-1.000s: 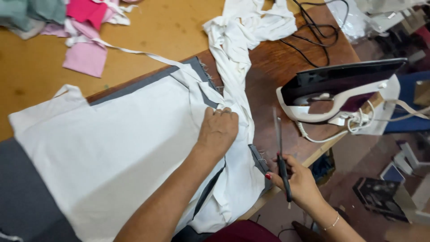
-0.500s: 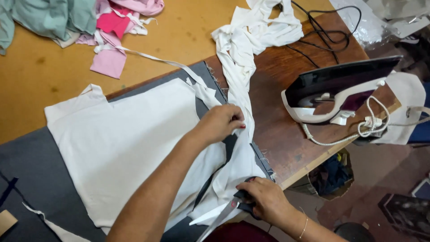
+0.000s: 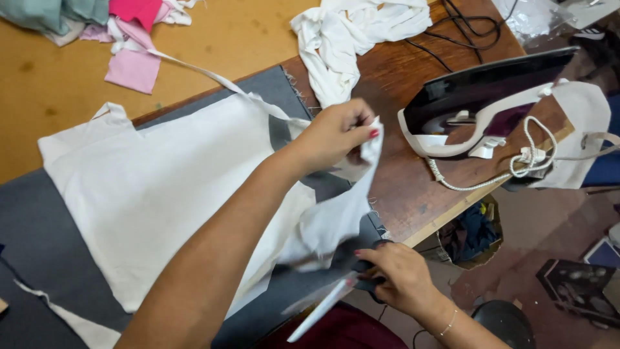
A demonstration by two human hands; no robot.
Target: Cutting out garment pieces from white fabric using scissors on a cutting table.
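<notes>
So the big piece of white woven cotton fabric point(image 3: 168, 194) is lying mostly flat on a grey felt pad point(image 3: 32, 220) that covers the near part of the bench point(image 3: 213, 39), with its right edge pulled up off the surface. It looks light and totally floppy to me, no stiffness at all, so it sags wherever it isn't held. Probably not slippery, and not fragile, though the cut edges look like they'd fray. The best place to take it is right at the edge, pinching a fold, since a flat palm would just push it around.

The left hand point(image 3: 336, 136) comes in with the forearm stretched diagonally up across the cloth, wrist raised, fingers closed in a pinch on the lifted flap so it hangs as a loose drape toward the near edge of the bench.

Lower down, the right hand point(image 3: 387, 278) sits just off the bench edge, wrist bent inward, fingers wrapped around the dark handles of a pair of long steel-bladed scissors point(image 3: 329, 304), blades pointing back down-left under the hanging flap. I can't tell if the blades are actually biting cloth.

Further right on the brown wood sits a white and dark purple steam iron point(image 3: 478, 110) with its coiled white cord, well apart from both hands.
</notes>
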